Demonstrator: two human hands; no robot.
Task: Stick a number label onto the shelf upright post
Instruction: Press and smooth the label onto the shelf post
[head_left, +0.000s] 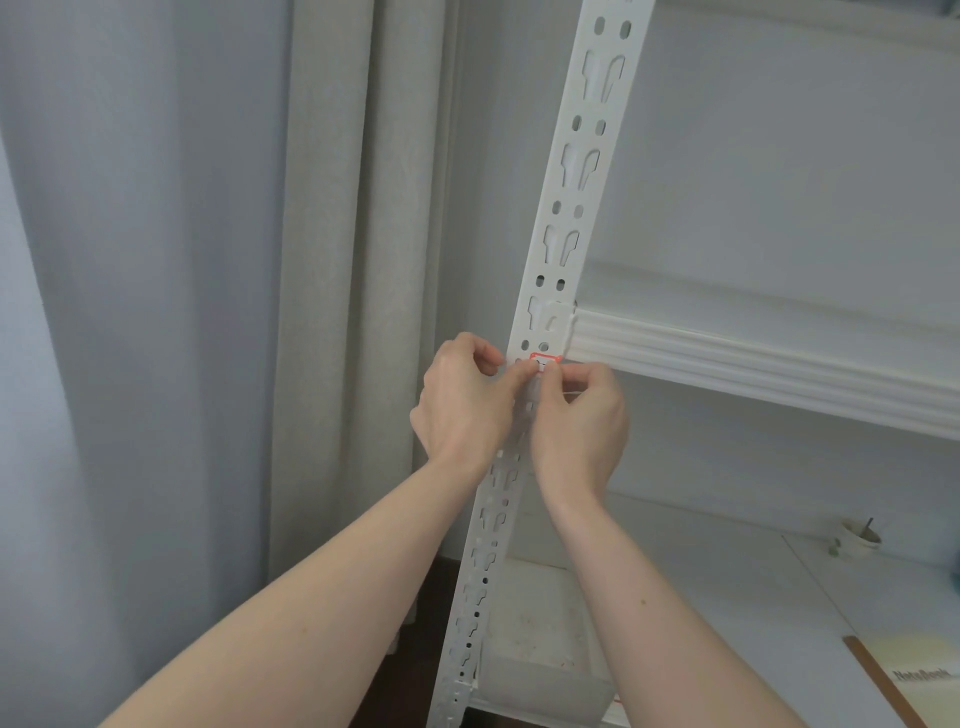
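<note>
Your left hand (465, 400) and right hand (576, 410), close together, pinch the red-edged label (545, 360) against the post (566, 208) just above your fingertips; pressing it flat seemingly remains.

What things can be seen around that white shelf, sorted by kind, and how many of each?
Hands: 2, left hand and right hand, both at the label
Labels: 1, red-edged label on the post
Posts: 1, post
Shelf boards: 2, upper board, lower board
Notebooks: 1, notebook
Cups: 1, cup
Curtains: 1, curtain
Total: 9
</note>
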